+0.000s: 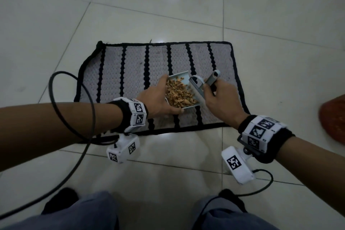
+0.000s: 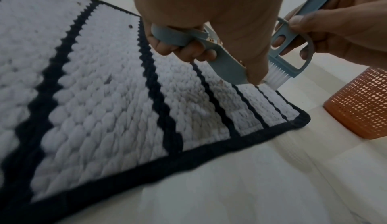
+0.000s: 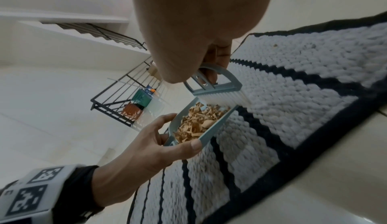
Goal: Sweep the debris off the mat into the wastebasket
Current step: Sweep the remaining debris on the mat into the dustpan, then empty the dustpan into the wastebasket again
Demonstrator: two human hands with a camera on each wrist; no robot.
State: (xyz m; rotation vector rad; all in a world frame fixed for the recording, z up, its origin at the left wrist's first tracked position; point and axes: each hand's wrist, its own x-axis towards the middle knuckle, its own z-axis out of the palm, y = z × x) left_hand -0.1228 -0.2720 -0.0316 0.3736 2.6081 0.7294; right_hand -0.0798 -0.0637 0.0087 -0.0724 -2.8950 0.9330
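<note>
A grey mat (image 1: 130, 73) with black stripes lies on the tiled floor. Over its right half my left hand (image 1: 158, 99) grips a small grey-blue dustpan (image 1: 182, 78) by its handle end. The pan is full of tan debris (image 1: 179, 95). My right hand (image 1: 220, 99) holds a matching hand brush (image 1: 197, 87), its white bristles (image 3: 220, 97) at the pan's open lip. The wrist views show the dustpan (image 2: 228, 65) tilted just over the mat (image 2: 104, 95). A stray crumb (image 3: 275, 45) sits on the mat (image 3: 293, 87). The orange mesh wastebasket (image 1: 334, 119) stands on the floor, off the mat's right edge.
A black cable (image 1: 74, 108) loops over my left forearm and trails across the floor. My knees (image 1: 93, 214) are at the bottom of the head view. A black wire rack (image 3: 125, 101) with small items and a staircase (image 3: 83, 29) stand farther off.
</note>
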